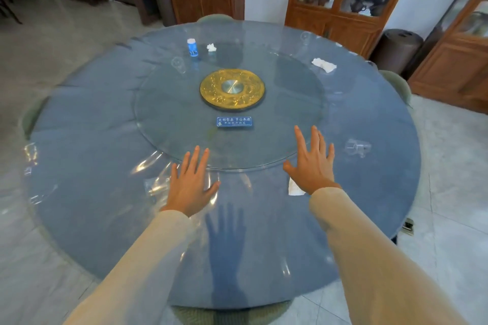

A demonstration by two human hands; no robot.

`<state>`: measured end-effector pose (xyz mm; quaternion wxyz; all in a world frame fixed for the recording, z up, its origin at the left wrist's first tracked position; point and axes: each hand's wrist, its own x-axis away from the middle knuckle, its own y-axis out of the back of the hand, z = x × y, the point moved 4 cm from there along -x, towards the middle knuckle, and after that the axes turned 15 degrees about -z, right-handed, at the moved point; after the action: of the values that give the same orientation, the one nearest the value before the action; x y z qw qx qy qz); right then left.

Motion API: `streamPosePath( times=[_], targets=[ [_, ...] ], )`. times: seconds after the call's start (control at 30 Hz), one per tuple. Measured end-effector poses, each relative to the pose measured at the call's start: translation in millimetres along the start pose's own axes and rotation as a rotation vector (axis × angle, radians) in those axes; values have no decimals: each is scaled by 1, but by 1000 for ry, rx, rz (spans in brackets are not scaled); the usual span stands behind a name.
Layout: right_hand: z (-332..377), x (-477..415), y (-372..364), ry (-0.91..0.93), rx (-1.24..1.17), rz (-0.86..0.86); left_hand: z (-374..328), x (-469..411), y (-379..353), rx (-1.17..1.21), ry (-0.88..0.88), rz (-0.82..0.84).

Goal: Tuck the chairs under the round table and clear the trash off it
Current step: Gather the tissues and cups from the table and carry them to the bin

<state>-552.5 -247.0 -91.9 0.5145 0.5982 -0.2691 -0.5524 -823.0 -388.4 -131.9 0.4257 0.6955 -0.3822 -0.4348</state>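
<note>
A big round table [87, 219] with a blue cloth under clear plastic fills the view. Both my hands hover flat over its near side, fingers spread and holding nothing: my left hand [190, 182] by the glass turntable's [169, 124] edge, my right hand [313, 163] partly over a white tissue [295, 189]. More trash lies on the table: a crumpled tissue [324, 64] at the far right, a small wad [211, 47] and a blue bottle [192, 47] at the far side, a clear plastic cup [357, 147] on its side at right. Green chairs [397, 86] show at the rim.
A gold disc [232, 89] and a blue sign [234, 121] sit on the turntable. Another clear cup [178, 64] stands near the bottle. Wooden glass cabinets [340, 0] and a dark bin [396, 47] stand behind the table. A green chair [229, 316] is directly below me.
</note>
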Motion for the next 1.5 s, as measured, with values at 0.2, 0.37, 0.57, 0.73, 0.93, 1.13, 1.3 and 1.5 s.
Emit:
streamPosePath(
  times=[0.2, 0.37, 0.57, 0.73, 0.93, 1.13, 1.3, 1.5],
  targets=[
    [88, 26, -59, 46, -172, 229, 79, 30, -21, -31, 162, 194],
    [185, 43, -110, 147, -260, 401, 159, 34, -29, 22, 312, 206],
    [294, 58, -168, 295, -243, 522, 211, 35, -56, 188, 304, 169],
    [357, 70, -210, 370, -300, 560, 230, 33, -86, 458, 519, 169],
    [364, 72, -220, 305, -318, 475, 237, 26, -91, 617, 566, 136],
    [344, 61, -208, 194, -251, 514, 225, 4, -81, 715, 528, 147],
    [313, 57, -189, 58, -320, 481, 198, -20, -73, 943, 747, 52],
    [250, 59, -162, -160, -428, 419, 139, -29, -101, 1132, 945, 193]
  ],
)
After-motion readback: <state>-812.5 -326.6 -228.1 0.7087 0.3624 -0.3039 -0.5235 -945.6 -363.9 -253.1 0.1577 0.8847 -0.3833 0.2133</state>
